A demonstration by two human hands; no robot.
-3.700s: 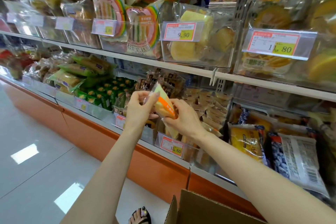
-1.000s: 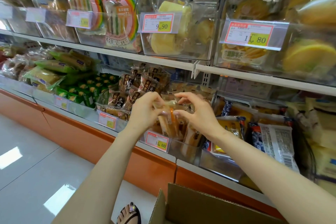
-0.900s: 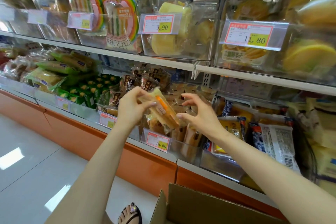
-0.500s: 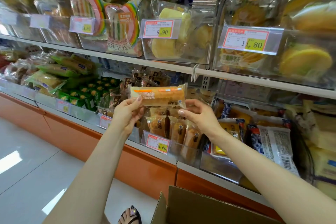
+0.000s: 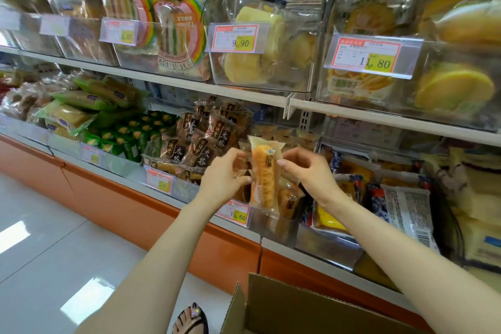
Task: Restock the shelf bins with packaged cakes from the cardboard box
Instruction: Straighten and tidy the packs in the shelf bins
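Packaged cake (image 5: 264,171) stands upright, pinched at its sides by left hand (image 5: 223,177) & right hand (image 5: 310,175), just over the clear bin (image 5: 273,225) w/ the price tag (image 5: 235,215). Risk imo: bin looks packed, so forcing it in could squash it or shove neighbouring packs (image 5: 290,200) askew. Slick wrapper might slip too.

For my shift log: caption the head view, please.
A wrapped cake held upright by left hand and right hand at the bin priced 15.60.

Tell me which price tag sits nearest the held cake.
The 15.60 tag, on the lower bin under the cake; the 9.90 tag and 11.80 tag hang one shelf up.
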